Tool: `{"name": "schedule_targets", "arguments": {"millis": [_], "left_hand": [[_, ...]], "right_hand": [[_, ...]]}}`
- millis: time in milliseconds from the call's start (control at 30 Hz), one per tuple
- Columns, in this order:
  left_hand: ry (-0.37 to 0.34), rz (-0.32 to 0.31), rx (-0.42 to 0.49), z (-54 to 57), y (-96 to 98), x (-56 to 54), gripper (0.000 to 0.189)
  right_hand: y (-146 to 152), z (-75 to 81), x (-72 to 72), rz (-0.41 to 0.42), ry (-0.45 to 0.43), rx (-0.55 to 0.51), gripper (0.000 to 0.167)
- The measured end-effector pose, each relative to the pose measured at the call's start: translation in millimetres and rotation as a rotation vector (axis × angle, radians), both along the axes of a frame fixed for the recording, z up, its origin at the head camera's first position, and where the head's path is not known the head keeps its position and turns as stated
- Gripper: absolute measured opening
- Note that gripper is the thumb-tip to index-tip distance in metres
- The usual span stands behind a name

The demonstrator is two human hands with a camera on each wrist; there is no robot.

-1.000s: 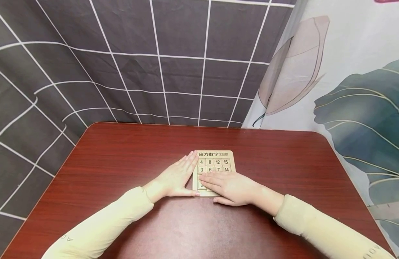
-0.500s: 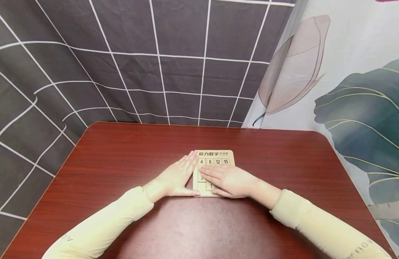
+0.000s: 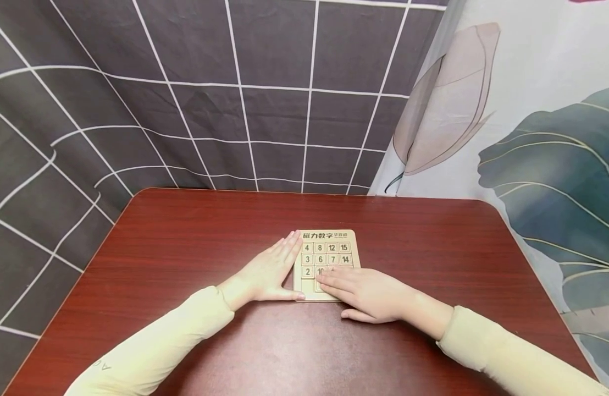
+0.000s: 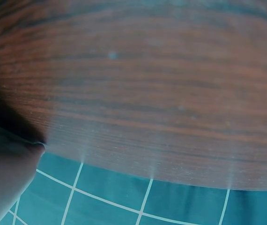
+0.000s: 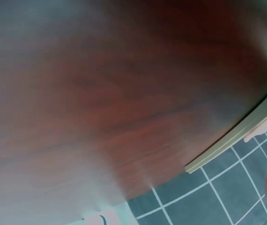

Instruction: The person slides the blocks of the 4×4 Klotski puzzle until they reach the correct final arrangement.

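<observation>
A wooden number sliding puzzle lies flat on the table, its tiles showing 4, 8, 12, 15 in the top row and 3, 6, 7, 14 below. The left hand is spread along the puzzle's left side, fingertips at the upper left edge and thumb at the lower left corner. Over the puzzle's lower right part lies the right hand, its straight fingers touching the lower tiles and covering several of them. Bare backing shows at the bottom left slot. In the right wrist view the puzzle's side edge runs past the fingers.
The red-brown wooden table extends around the puzzle on all sides. Behind it hangs a dark curtain with white grid lines. A white curtain with leaf patterns hangs at the right.
The right hand first slid away over the tiles, then back toward the body and right, uncovering the 2 tile and the bottom left slot. The left hand stays in place.
</observation>
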State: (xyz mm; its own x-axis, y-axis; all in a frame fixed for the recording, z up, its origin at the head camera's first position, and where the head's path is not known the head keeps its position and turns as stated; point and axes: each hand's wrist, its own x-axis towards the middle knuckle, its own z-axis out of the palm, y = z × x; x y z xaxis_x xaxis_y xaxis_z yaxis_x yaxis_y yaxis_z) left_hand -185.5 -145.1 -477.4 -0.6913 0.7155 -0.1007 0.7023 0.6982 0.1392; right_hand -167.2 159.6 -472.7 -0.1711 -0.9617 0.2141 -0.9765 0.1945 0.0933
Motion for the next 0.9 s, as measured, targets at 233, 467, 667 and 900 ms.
{"name": "schedule_targets", "arguments": {"millis": [233, 467, 667, 900], "left_hand": [[0.025, -0.018, 0.016, -1.8, -1.1, -0.9, 0.120], [0.021, -0.022, 0.029, -0.4, -1.2, -1.0, 0.118], [0.021, -0.021, 0.021, -1.0, -1.5, -1.0, 0.120], [0.004, -0.011, 0.009, -1.1, -0.4, -0.5, 0.120]], "right_hand": [[0.6, -5.5, 1.6, 0.000, 0.004, -0.013, 0.063], [-14.8, -2.6, 1.6, -0.003, -0.020, -0.005, 0.066], [-25.6, 1.7, 2.5, -0.021, -0.031, 0.031, 0.066], [-17.4, 6.1, 6.5, -0.021, -0.035, 0.008, 0.068]]}}
